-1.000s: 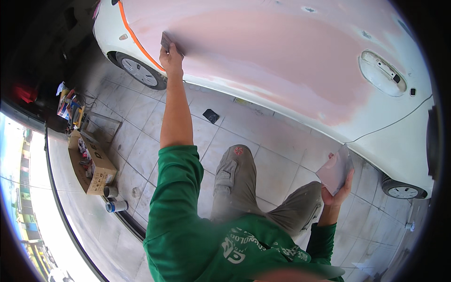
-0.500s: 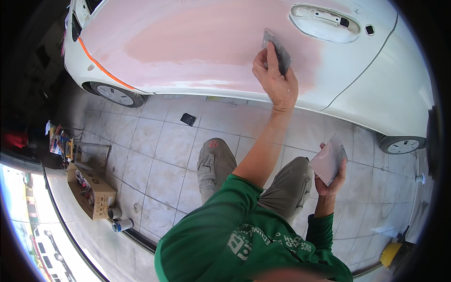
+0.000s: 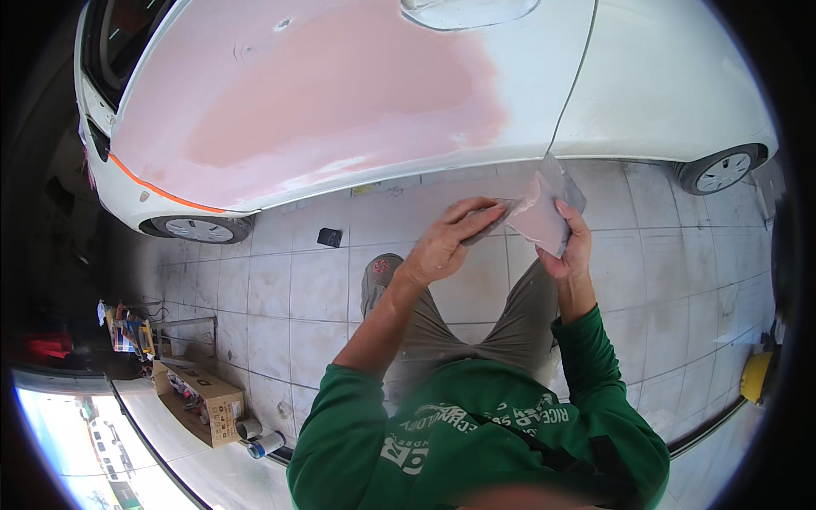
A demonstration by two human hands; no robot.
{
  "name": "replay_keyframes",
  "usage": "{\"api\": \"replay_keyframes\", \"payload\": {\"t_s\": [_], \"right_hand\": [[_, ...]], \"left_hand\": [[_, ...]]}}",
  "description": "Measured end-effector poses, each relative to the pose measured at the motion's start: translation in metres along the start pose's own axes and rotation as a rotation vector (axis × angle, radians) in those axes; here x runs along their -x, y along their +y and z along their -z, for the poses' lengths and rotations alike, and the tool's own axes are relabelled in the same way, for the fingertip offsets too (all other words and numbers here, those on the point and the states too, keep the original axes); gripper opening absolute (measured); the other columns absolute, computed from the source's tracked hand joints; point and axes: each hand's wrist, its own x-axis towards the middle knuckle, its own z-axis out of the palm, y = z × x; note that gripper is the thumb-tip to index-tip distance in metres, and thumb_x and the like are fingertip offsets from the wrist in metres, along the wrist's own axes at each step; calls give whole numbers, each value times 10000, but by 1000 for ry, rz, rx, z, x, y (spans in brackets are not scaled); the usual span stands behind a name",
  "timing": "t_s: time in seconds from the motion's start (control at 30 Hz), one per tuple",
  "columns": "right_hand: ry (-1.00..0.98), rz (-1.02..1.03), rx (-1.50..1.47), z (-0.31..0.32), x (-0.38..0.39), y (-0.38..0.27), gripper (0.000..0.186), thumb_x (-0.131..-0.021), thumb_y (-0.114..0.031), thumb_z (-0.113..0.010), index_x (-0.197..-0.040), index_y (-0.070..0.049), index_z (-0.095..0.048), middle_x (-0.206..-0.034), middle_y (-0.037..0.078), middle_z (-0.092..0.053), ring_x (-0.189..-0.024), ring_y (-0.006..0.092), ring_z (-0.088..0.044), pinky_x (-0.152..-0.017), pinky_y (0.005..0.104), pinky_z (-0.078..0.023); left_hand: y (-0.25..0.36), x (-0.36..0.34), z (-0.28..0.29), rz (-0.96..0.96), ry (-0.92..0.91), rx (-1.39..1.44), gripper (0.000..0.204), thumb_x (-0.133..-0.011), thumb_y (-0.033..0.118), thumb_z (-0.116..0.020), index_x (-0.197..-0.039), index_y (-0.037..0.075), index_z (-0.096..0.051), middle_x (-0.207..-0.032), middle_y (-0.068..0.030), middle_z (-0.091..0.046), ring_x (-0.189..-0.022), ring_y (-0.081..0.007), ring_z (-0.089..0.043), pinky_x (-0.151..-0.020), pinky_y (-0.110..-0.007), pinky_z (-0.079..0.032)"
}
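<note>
The left hand (image 3: 446,242) and right hand (image 3: 571,246) meet in front of the person, low over the floor (image 3: 280,297). The right hand grips a flat board (image 3: 544,217) (pink paste is smeared on its top side), thumb on one edge and fingers under it. The left hand pinches a thin gray tool (image 3: 491,219), prob. a spreader, though it is too small to be sure. Its far end touches the board's left side. Both hands are closed on what they hold.

Just past the hands stands a white car (image 3: 663,76). A big pink patch (image 3: 340,93) covers its door, w/ the door handle (image 3: 467,10) at the top edge. An orange stripe (image 3: 161,191) runs along the car's left end. One wheel (image 3: 197,228) shows on the left and another wheel (image 3: 722,172) on the right.

The person wears a green shirt (image 3: 476,433) and tan pants (image 3: 476,331). One shoe (image 3: 378,276) rests on the gray tiles. A small black block (image 3: 330,237) lies on the floor near the car. Far left, a cardboard box (image 3: 200,399) sits w/ some cans (image 3: 259,438) beside it. A yellow thing (image 3: 755,376) sits at the right edge.
</note>
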Motion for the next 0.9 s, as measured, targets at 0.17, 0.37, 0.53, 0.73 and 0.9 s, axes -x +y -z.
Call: {"api": "replay_keyframes", "payload": {"t_s": [0.17, 0.37, 0.53, 0.73, 0.9], "right_hand": [[-5, 70, 695, -84, 6, 9, 469, -1035, -306, -611, -1313, 71, -597, -1138, 118, -709, -1010, 241, -681, -891, 351, -550], [-179, 280, 1421, -152, -44, 32, 585, -1053, -446, -607, -1254, 103, -638, -1122, 83, -696, -1006, 156, -592, -891, 310, -490], [-88, 492, 1126, -181, -96, -28, 721, -1019, -426, -674, -1477, 86, -456, -1408, 168, -568, -1248, 242, -586, -1053, 357, -479], [-186, 705, 1084, -249, -147, -190, 660, -1042, -411, -622, -1451, 90, -491, -1332, 193, -627, -1165, 273, -677, -975, 363, -568], [-74, 706, 989, -254, -167, -210, 697, -1048, -421, -606, -1498, 86, -444, -1449, 172, -564, -1325, 264, -573, -1127, 379, -444]], "left_hand": [[-23, 36, 56, 102, 257, -154, 738, -694, -184, -495, -1323, 136, -710, -1374, -145, -626, -1253, -384, -601, -1096, -458, -489], [2, 40, 46, -102, 270, -278, 572, -807, -133, -567, -1299, 117, -719, -1318, -121, -679, -1257, -343, -618, -1084, -426, -496], [-59, 101, 71, 232, 764, 511, 245, -1010, 54, -610, -1233, 44, -710, -1234, -92, -716, -1191, -246, -657, -960, -418, -572], [-157, 144, 239, 375, 1465, 615, 232, -1014, 175, -661, -1218, 69, -639, -1136, -50, -705, -992, -209, -698, -785, -379, -603], [-192, 124, 287, 380, 1512, 320, 309, -1002, 115, -642, -1305, 56, -622, -1213, -81, -654, -1065, -238, -647, -890, -392, -537]]}}
